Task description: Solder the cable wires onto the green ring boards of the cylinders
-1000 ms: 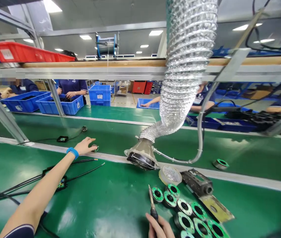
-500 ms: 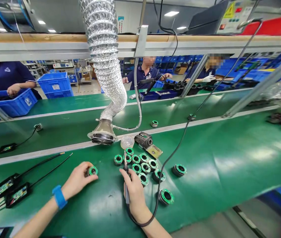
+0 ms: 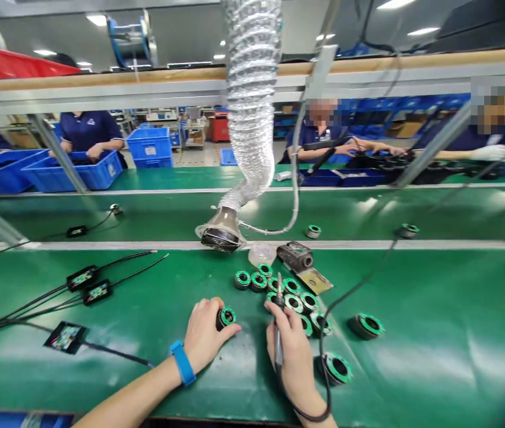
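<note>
Currently I hold the left hand with its fingers clamped on a green-faced ring coil, which sits at the fingertips on the green mat. I keep the right hand wrapped around the soldering iron, tip pointing away from the knuckles. Just beyond that tip lies a cluster of coils; past them hangs the fume extraction hose.

Bright, even light falls from white rectangular ceiling panels, leaving pale glare patches on the glossy green bench mat. Straight rails bow toward the edges (wide lens), and distant faces are blurred.
</note>
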A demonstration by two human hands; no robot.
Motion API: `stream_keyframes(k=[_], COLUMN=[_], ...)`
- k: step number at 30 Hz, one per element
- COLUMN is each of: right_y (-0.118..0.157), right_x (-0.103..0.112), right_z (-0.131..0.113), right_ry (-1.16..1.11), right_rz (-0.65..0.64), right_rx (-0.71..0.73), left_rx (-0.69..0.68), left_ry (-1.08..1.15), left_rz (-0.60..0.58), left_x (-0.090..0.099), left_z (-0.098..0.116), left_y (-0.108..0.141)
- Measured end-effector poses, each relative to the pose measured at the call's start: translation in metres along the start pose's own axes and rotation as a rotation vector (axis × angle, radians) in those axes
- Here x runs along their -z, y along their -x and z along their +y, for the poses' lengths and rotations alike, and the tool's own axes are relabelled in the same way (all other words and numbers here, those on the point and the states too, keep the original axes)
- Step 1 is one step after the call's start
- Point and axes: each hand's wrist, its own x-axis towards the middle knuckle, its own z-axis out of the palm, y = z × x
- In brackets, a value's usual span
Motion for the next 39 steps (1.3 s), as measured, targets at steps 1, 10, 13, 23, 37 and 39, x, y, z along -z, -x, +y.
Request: stream_keyframes(k=[1,10,13,23,37,39], right_y=[-0.006,-0.063,-0.072,-0.086,-0.048,-0.041], right_x=[0.001,-0.016,-0.02,-0.03,-0.037,-0.038], right_z=[-0.004,-0.02,-0.006,-0.002,-0.078,-0.089], right_ry=[-0.025,-0.061,0.009,-0.034,-0.459,-0.475], right_rz=[0.004,-0.224,-0.351,-0.451,-0.564,-0.517], right_rx=[-0.017,0.242,0.403,0.402,0.38,0.353], left_rx=[0.002,-0.156,-0.016,0.292,-0.014,-0.042], left_ry=[-0.006,0.174,-0.209,-0.509,-0.192,-0.019], left_rz=[0.002,-0.222,-0.061,0.091,-0.157,-0.088], left_x=[0.0,0.005,0.064,0.16,0.102,0.097], left_z=[-0.001,-0.006,-0.035,-0.15,-0.095,-0.09], left_y=[0.001,0.007,-0.026,-0.091,0.01,0.007])
